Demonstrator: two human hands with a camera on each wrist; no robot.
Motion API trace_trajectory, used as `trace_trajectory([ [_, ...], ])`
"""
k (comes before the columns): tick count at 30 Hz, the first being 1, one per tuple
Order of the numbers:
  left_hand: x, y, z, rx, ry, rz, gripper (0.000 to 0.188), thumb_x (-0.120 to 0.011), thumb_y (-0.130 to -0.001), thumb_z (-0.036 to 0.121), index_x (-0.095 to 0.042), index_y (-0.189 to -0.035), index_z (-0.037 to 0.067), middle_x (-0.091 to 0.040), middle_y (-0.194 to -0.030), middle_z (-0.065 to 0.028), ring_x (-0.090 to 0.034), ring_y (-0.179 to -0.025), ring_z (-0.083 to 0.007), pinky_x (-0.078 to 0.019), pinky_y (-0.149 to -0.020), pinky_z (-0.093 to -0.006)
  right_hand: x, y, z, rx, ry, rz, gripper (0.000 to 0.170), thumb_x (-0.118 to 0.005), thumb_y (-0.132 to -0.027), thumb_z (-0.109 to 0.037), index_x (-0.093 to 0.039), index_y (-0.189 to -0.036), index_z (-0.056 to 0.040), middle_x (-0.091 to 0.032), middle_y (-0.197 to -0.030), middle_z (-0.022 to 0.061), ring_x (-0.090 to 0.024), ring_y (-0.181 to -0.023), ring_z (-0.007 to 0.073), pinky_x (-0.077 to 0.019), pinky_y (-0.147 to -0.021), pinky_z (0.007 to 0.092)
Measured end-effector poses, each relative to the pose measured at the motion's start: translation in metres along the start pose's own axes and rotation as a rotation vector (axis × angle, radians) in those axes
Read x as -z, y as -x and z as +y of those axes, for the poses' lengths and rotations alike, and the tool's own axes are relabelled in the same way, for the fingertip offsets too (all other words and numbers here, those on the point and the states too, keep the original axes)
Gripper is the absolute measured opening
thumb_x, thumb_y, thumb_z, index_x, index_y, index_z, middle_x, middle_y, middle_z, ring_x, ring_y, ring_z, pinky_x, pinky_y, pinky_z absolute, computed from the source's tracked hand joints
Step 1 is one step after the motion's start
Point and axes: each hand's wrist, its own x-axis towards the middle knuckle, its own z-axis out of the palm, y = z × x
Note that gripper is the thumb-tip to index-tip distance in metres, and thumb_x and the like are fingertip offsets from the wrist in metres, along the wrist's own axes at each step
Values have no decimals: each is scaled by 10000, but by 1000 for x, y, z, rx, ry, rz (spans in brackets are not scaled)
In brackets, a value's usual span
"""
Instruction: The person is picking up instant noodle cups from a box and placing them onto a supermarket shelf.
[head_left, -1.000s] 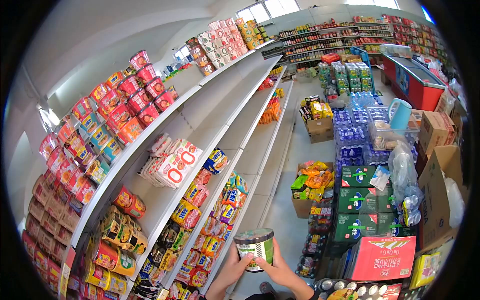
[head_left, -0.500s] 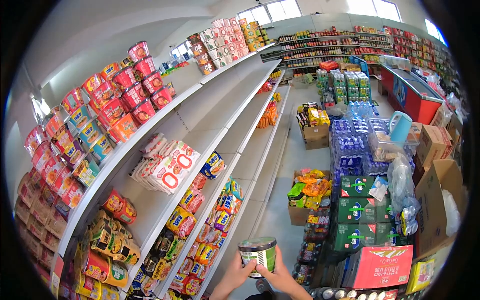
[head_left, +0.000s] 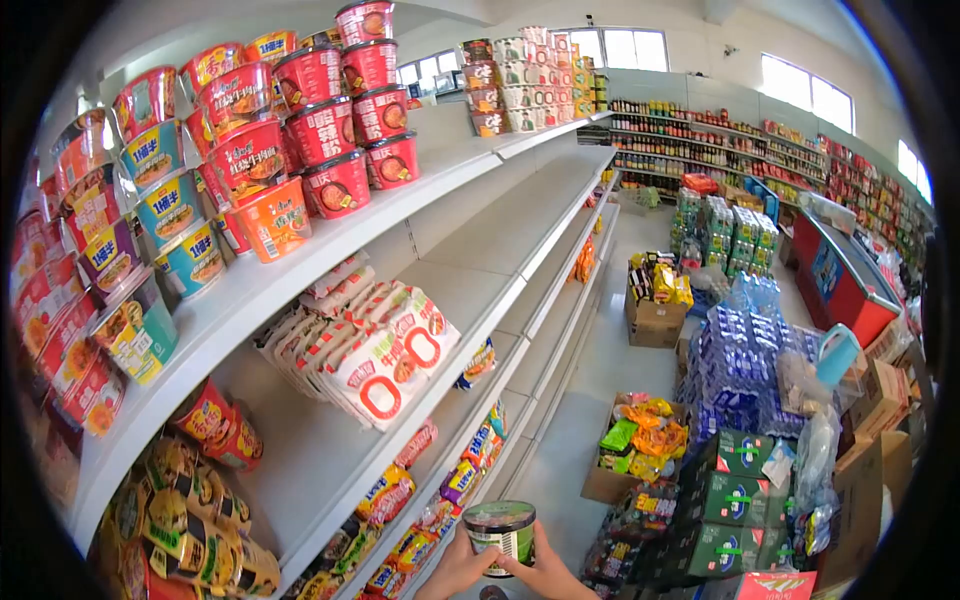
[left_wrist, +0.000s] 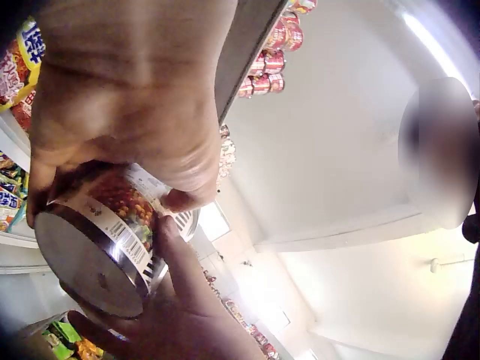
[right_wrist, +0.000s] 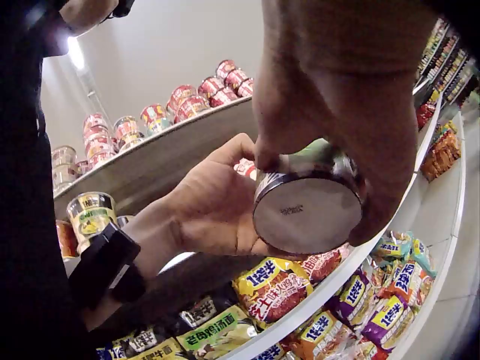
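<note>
Both hands hold a green instant noodle cup [head_left: 500, 518] with a dark rim, low in the head view and beside the lower shelves. My left hand [head_left: 452, 570] grips its left side and my right hand [head_left: 550, 570] its right side, with the thumbs on the near face by a barcode label. The left wrist view shows the cup's pale round base [left_wrist: 86, 262] and a food picture on its side. Seen from the right wrist, fingers of both hands wrap round the cup [right_wrist: 307, 214], and a printed mark shows on its base.
Stacked noodle cups [head_left: 250, 160] line the top shelf [head_left: 330, 225] at left. Below stand white noodle packets [head_left: 390, 350] and more cups [head_left: 205, 520]. To the right of the aisle are an open carton of snack bags [head_left: 640, 445], bottled water packs [head_left: 735, 370] and green cases [head_left: 735, 495].
The head view has turned and come nearer the shelves, so the upper cups and white packets look larger. Both hands keep holding the noodle cup low in front.
</note>
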Motion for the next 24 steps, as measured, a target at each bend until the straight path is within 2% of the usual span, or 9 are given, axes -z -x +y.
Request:
trace_trajectory([
  [3, 29, -18, 11, 168, 510, -56, 542, -547, -965, 82, -426, -1492, 52, -596, -1330, -125, -634, -1118, -213, -555, -911, -354, -21, -50, -5, -86, 3, -29, 668, -709, -976, -154, -357, -1523, -1, -573, -1388, 155, -571, -1235, 246, -476, -1047, 387],
  [4, 43, -29, 33, 344, 595, -81, 660, -527, -911, -18, -340, -1541, 51, -506, -1444, -107, -610, -1161, -203, -548, -937, -358, -24, -66, 5, -57, -14, -44, 669, -708, -974, -150, -357, -1523, -1, -573, -1389, 155, -570, -1238, 245, -474, -1052, 389],
  [7, 56, -67, 21, 425, 650, -120, 700, -540, -905, -19, -300, -1557, 69, -506, -1438, -108, -613, -1158, -206, -551, -931, -353, -21, -108, 25, -17, 16, -40, 706, -732, -956, -157, -348, -1528, -3, -570, -1395, 150, -559, -1256, 239, -467, -1065, 391],
  [9, 47, -93, -14, 446, 657, -75, 578, -562, -927, -7, -433, -1486, 64, -545, -1403, -127, -623, -1161, -237, -562, -908, -353, -12, -131, 27, -30, 51, -14, 743, -756, -939, -167, -340, -1533, -4, -567, -1400, 146, -550, -1271, 234, -462, -1072, 390],
  [12, 31, -153, -71, 63, 453, -162, 627, -628, -854, 16, -369, -1422, -50, -579, -1305, -178, -608, -1181, -226, -515, -978, -350, 20, -176, 36, 82, 183, -60, 940, -819, -902, -228, -211, -1575, 19, -515, -1434, 175, -505, -1308, 216, -425, -1108, 355],
  [13, 26, -168, -17, 100, 552, -126, 676, -622, -846, -22, -313, -1448, -42, -580, -1286, -169, -612, -1164, -212, -528, -957, -334, 42, -187, 34, 93, 319, -76, 975, -810, -907, -259, -160, -1579, 18, -502, -1448, 211, -519, -1332, 264, -437, -1109, 389],
  [17, -19, -250, 5, 217, 501, -138, 701, -636, -775, -52, -360, -1418, -7, -570, -1285, -136, -604, -1140, -200, -533, -924, -336, 120, -244, 81, 11, 281, -34, 986, -823, -874, -366, -214, -1539, 32, -561, -1378, 263, -597, -1267, 368, -491, -1043, 421],
  [20, -53, -331, -7, 163, 365, -220, 663, -636, -807, -37, -333, -1397, -16, -559, -1290, -147, -596, -1143, -193, -527, -935, -332, 182, -294, 56, -51, 278, 26, 970, -841, -842, -381, -264, -1504, 31, -577, -1359, 254, -606, -1249, 371, -490, -1040, 424],
  [24, -97, -419, 52, 202, 308, -296, 677, -642, -819, -34, -296, -1401, -30, -544, -1303, -157, -574, -1190, -200, -509, -974, -328, 261, -351, -1, -133, 256, 53, 971, -880, -789, -367, -322, -1476, 30, -588, -1352, 245, -610, -1247, 352, -484, -1054, 411],
])
